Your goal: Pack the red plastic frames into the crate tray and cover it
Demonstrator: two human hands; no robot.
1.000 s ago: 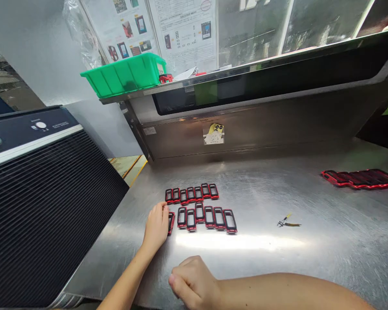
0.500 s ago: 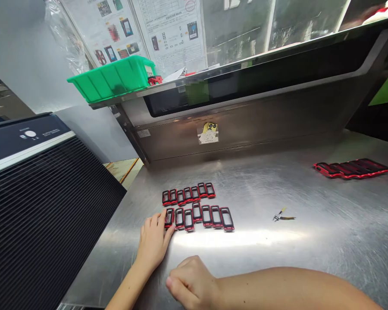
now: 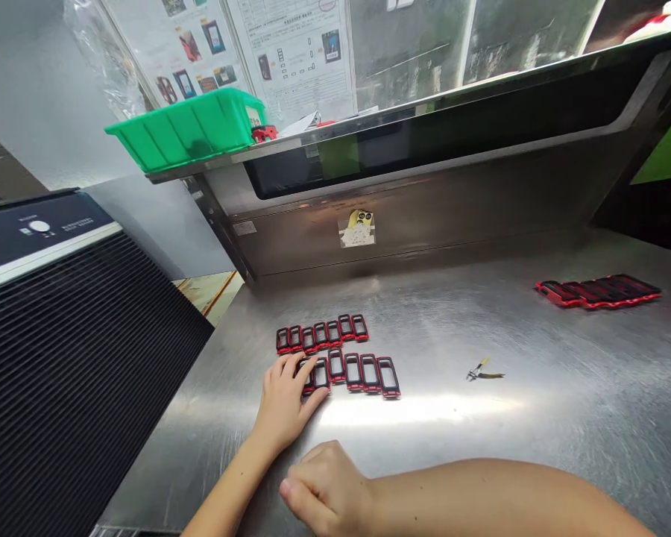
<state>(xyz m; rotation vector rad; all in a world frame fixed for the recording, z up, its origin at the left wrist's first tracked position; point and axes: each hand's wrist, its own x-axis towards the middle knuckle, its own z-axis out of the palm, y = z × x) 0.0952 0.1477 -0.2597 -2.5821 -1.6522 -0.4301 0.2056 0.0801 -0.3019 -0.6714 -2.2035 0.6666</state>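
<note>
My left hand point(image 3: 287, 399) lies over the left end of the front row of small red and black frames point(image 3: 353, 371), with its fingers spread. Its fingertips and thumb touch the leftmost frames there and partly hide them. Just behind runs a second row of similar frames point(image 3: 320, 335). Nearer to me, my right hand point(image 3: 329, 488) is curled into a fist above the metal table point(image 3: 425, 440). The inside of that fist is hidden, so I cannot tell whether anything is in it.
Small yellow and black nippers point(image 3: 485, 371) lie right of the rows. Larger red and black frames point(image 3: 598, 291) overlap at the far right. A green bin point(image 3: 190, 130) stands on the shelf, beside a red part point(image 3: 265, 133). A black ribbed unit point(image 3: 83, 358) borders the table's left side.
My left hand has slid right along the front row and now covers more of its left end. The right fist has barely moved. The whole view has shifted slightly.
</note>
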